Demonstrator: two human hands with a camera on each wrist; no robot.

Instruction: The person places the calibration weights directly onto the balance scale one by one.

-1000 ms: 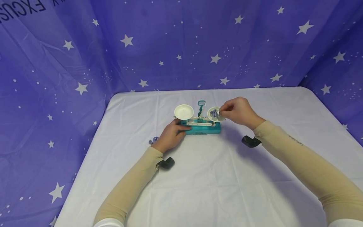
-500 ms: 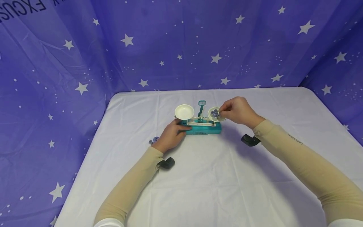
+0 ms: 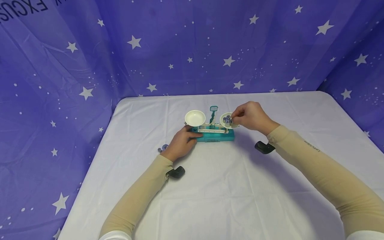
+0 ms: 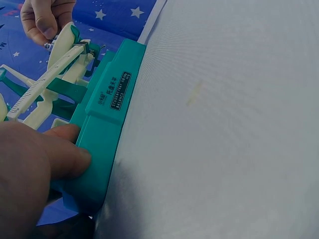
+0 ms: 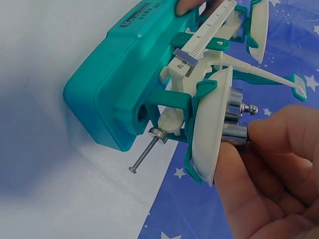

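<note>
A teal tray balance (image 3: 214,136) with two cream pans stands near the far side of the table. My left hand (image 3: 180,143) holds the left end of its base; thumb and finger lie on the base (image 4: 102,144) in the left wrist view. My right hand (image 3: 252,116) is at the right pan (image 3: 223,121). There it pinches a shiny cylindrical metal weight (image 5: 234,132), whose top the fingertips partly cover. Another knobbed metal weight (image 5: 233,104) stands beside it in that pan, among several. Nothing lies in the left pan (image 3: 195,118).
A few more metal weights (image 3: 164,147) lie on the white tablecloth (image 3: 210,193), left of my left wrist. Starry purple curtains (image 3: 192,43) hang behind and at both sides. A metal adjusting screw (image 5: 145,154) sticks out at the balance's right end.
Almost nothing differs. My right hand shifts very slightly left and up over the right pan, while the left hand stays on the base.
</note>
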